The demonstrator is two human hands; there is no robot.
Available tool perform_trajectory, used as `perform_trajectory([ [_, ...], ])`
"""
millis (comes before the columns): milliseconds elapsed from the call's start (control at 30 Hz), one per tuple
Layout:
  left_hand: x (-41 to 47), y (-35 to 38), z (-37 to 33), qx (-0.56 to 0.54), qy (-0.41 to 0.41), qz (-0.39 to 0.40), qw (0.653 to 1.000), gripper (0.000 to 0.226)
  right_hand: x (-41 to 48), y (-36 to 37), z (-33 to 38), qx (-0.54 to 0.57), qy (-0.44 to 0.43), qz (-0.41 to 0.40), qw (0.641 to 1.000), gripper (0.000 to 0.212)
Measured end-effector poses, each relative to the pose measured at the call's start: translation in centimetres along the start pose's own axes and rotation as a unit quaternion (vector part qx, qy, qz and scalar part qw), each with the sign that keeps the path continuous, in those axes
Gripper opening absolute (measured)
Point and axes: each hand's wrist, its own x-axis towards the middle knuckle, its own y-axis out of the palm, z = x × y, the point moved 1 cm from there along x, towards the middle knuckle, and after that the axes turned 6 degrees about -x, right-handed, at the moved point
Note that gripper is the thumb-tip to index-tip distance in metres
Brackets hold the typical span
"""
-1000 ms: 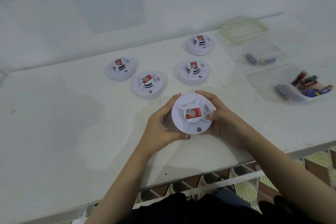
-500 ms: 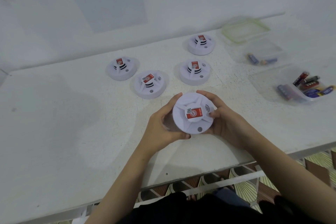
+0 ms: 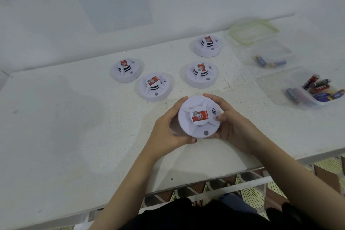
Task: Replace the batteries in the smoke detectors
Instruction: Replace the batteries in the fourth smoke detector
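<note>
A round white smoke detector (image 3: 194,127) with a red label on its raised centre is held just above the white table (image 3: 65,136), face up. My left hand (image 3: 168,132) grips its left rim and my right hand (image 3: 233,125) grips its right rim, thumb on the top face. Several more white detectors stand on the table behind it: one at the far left (image 3: 125,73), one in the middle (image 3: 154,87), one at centre right (image 3: 201,76) and one at the back (image 3: 208,46). Loose batteries (image 3: 317,89) lie in a clear tub at the right.
A second clear tub (image 3: 276,50) further back holds two blue batteries (image 3: 268,61). A green-rimmed lid (image 3: 235,31) lies at the back right by the wall. The table's front edge runs just below my forearms, with patterned floor under it.
The detector and both hands stay almost in place; the detector has turned very slightly between my hands.
</note>
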Motion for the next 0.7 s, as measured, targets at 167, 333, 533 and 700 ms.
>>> perform_trajectory([
  [167, -0.01, 0.03, -0.06, 0.003, 0.001, 0.0, 1.0, 0.096, -0.05, -0.04, -0.05, -0.004, -0.004, -0.001, 1.0, 0.059],
  [333, -0.04, 0.13, -0.13, 0.003, 0.006, -0.002, 1.0, 0.094, -0.08, -0.05, -0.05, 0.0, -0.005, -0.004, 1.0, 0.06],
  [533, -0.05, 0.07, -0.13, 0.007, 0.004, 0.001, 1.0, 0.096, -0.13, -0.04, -0.15, -0.006, -0.014, -0.007, 1.0, 0.058],
  [700, -0.08, 0.17, -0.14, 0.01, 0.007, 0.002, 1.0, 0.095, -0.16, -0.12, -0.21, -0.016, -0.016, -0.011, 1.0, 0.058],
])
